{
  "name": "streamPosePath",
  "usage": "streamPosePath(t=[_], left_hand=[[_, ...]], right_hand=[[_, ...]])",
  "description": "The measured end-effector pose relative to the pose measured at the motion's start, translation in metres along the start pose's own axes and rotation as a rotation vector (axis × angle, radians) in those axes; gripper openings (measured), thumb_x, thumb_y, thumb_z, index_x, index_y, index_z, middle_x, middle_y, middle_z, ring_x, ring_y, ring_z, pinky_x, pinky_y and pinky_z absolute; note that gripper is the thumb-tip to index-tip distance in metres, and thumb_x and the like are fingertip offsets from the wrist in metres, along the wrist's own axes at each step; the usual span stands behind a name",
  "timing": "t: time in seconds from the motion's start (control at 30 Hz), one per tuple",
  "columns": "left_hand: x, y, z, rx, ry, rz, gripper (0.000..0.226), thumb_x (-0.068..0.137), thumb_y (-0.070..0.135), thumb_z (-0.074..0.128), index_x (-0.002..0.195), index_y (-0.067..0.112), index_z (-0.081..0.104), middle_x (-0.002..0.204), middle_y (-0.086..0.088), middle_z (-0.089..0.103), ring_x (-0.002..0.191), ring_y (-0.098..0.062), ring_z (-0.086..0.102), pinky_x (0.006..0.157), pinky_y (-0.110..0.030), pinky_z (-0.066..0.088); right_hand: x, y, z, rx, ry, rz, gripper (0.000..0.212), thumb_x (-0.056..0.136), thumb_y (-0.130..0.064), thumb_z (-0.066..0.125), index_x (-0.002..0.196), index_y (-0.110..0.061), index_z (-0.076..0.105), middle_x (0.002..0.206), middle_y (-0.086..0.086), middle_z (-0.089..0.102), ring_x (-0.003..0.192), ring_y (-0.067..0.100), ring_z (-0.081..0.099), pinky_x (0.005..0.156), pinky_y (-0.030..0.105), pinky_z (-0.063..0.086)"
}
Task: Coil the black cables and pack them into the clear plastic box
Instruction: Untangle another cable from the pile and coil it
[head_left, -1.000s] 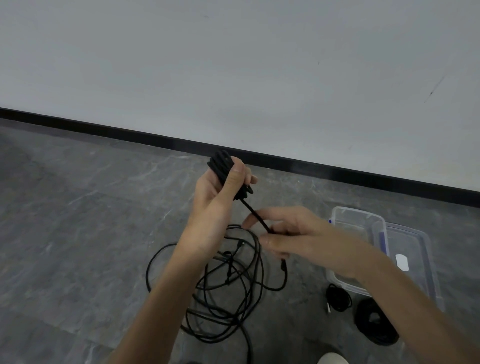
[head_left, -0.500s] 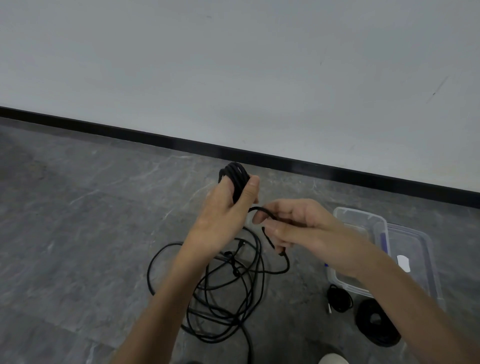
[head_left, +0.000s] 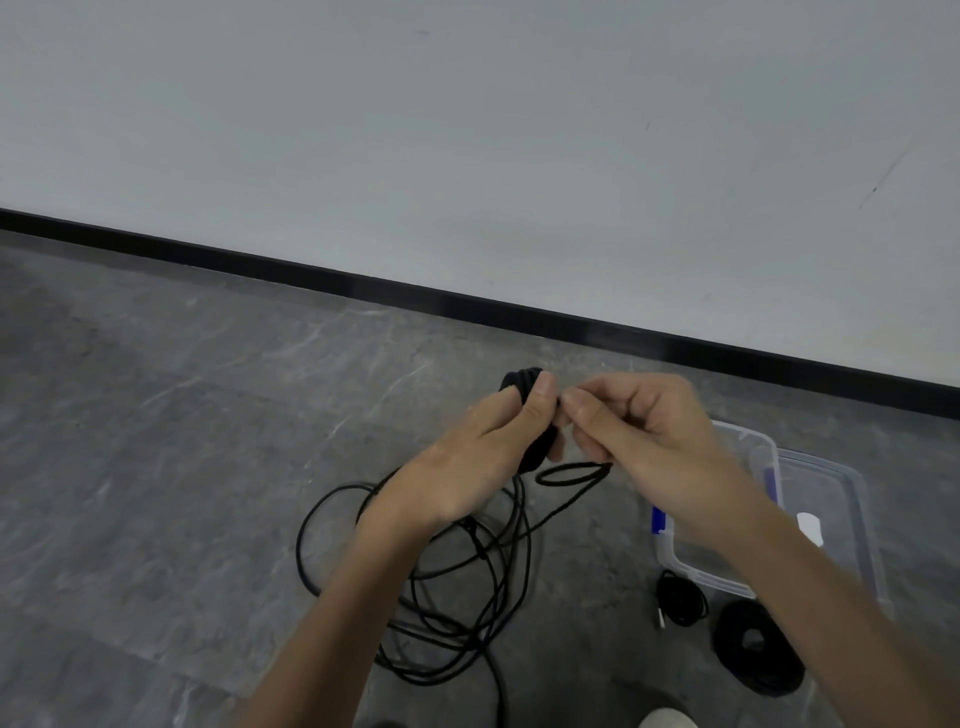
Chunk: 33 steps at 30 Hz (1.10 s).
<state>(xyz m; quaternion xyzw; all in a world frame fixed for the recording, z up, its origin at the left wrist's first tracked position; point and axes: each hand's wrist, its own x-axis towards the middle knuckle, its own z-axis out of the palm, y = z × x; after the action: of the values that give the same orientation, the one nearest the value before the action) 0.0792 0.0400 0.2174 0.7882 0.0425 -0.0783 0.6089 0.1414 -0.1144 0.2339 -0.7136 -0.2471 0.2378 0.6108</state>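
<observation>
My left hand grips a small black cable coil, thumb pressed on its side. My right hand pinches the free end of the same cable against the coil, and a short loop hangs below its fingers. Beneath both hands a loose tangle of black cable lies on the grey floor. The clear plastic box stands at the right, partly behind my right forearm. Two finished coils lie in front of it: a thin one and a thick one.
The box's clear lid lies just right of the box, with a white patch on it. A black skirting strip runs along the grey wall behind. A white shoe tip shows at the bottom edge.
My right hand has risen and moved left from the hanging cable to the coil, bringing the cable's end up against it. My left hand has lowered and tilted the coil a little.
</observation>
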Motion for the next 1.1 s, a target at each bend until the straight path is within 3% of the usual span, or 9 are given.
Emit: streamPosePath(t=[0.07, 0.17, 0.33, 0.43, 0.5, 0.67, 0.83, 0.97, 1.1], left_hand=[[0.0, 0.001, 0.0, -0.011, -0.065, 0.025, 0.061, 0.096, 0.059, 0.027, 0.094, 0.01, 0.064, 0.094, -0.016, 0.063, 0.094, -0.034, 0.059, 0.093, -0.048, 0.049], [-0.001, 0.002, -0.001, -0.038, -0.128, 0.037, 0.047, 0.098, 0.049, 0.029, 0.089, 0.017, 0.063, 0.081, -0.002, 0.059, 0.08, -0.017, 0.056, 0.08, -0.029, 0.047], [-0.002, 0.0, -0.003, -0.021, -0.197, 0.056, 0.028, 0.099, 0.038, 0.038, 0.092, 0.023, 0.06, 0.078, 0.006, 0.058, 0.077, -0.008, 0.055, 0.074, -0.025, 0.044], [-0.004, -0.002, -0.003, 0.013, -0.245, 0.036, 0.028, 0.099, 0.039, 0.038, 0.093, 0.02, 0.059, 0.077, 0.006, 0.059, 0.076, -0.008, 0.055, 0.074, -0.025, 0.043], [-0.005, 0.0, -0.001, -0.023, -0.262, 0.027, 0.029, 0.101, 0.035, 0.037, 0.088, 0.021, 0.058, 0.073, 0.008, 0.058, 0.074, -0.006, 0.055, 0.074, -0.023, 0.043], [-0.005, 0.004, 0.001, -0.115, -0.29, -0.009, 0.036, 0.099, 0.038, 0.036, 0.088, 0.013, 0.059, 0.065, 0.011, 0.057, 0.073, -0.013, 0.056, 0.078, -0.031, 0.043], [-0.005, 0.008, 0.002, -0.145, -0.304, 0.038, 0.036, 0.101, 0.034, 0.035, 0.088, 0.008, 0.057, 0.065, 0.005, 0.052, 0.072, -0.016, 0.056, 0.076, -0.031, 0.043], [-0.006, 0.009, 0.002, -0.199, -0.308, 0.023, 0.043, 0.1, 0.044, 0.031, 0.087, 0.013, 0.058, 0.064, 0.008, 0.054, 0.075, -0.021, 0.057, 0.083, -0.037, 0.044], [-0.006, 0.009, 0.001, -0.277, -0.267, 0.029, 0.047, 0.101, 0.043, 0.027, 0.082, 0.014, 0.059, 0.061, 0.007, 0.053, 0.073, -0.024, 0.056, 0.085, -0.048, 0.042]], right_hand=[[0.0, 0.001, 0.001, -0.077, 0.035, -0.045, 0.021, 0.093, -0.01, 0.055, 0.079, -0.014, 0.07, 0.05, -0.005, 0.058, 0.047, 0.001, 0.052, 0.053, 0.011, 0.042], [0.0, 0.002, 0.001, -0.144, 0.06, -0.092, 0.022, 0.092, -0.009, 0.058, 0.077, -0.018, 0.071, 0.051, -0.004, 0.06, 0.048, 0.003, 0.058, 0.054, 0.013, 0.045], [-0.001, 0.002, 0.005, -0.178, 0.123, -0.131, 0.011, 0.085, -0.013, 0.067, 0.075, -0.016, 0.07, 0.051, -0.007, 0.063, 0.046, 0.002, 0.058, 0.049, 0.012, 0.044], [0.0, 0.001, 0.002, -0.041, 0.209, -0.095, 0.026, 0.069, -0.027, 0.076, 0.079, -0.01, 0.059, 0.058, 0.007, 0.068, 0.049, 0.021, 0.059, 0.051, 0.037, 0.05], [0.002, 0.001, -0.001, -0.021, 0.217, -0.088, 0.036, 0.064, -0.03, 0.076, 0.079, -0.006, 0.054, 0.059, 0.009, 0.068, 0.051, 0.025, 0.056, 0.056, 0.043, 0.051], [0.008, 0.008, -0.008, -0.084, 0.21, -0.132, 0.03, 0.063, -0.035, 0.077, 0.076, -0.011, 0.065, 0.068, 0.005, 0.067, 0.068, 0.029, 0.065, 0.068, 0.041, 0.054], [0.011, 0.011, -0.014, -0.053, 0.15, -0.132, 0.011, 0.07, -0.028, 0.07, 0.075, -0.018, 0.072, 0.068, -0.007, 0.071, 0.067, 0.007, 0.067, 0.067, 0.022, 0.055], [0.011, 0.014, -0.018, -0.105, 0.102, -0.128, 0.01, 0.076, -0.031, 0.065, 0.079, -0.031, 0.075, 0.077, -0.007, 0.074, 0.077, 0.015, 0.07, 0.076, 0.035, 0.058], [0.012, 0.017, -0.021, -0.165, 0.065, -0.162, 0.014, 0.084, -0.022, 0.061, 0.084, -0.027, 0.074, 0.083, -0.003, 0.074, 0.08, 0.015, 0.07, 0.078, 0.03, 0.058]])
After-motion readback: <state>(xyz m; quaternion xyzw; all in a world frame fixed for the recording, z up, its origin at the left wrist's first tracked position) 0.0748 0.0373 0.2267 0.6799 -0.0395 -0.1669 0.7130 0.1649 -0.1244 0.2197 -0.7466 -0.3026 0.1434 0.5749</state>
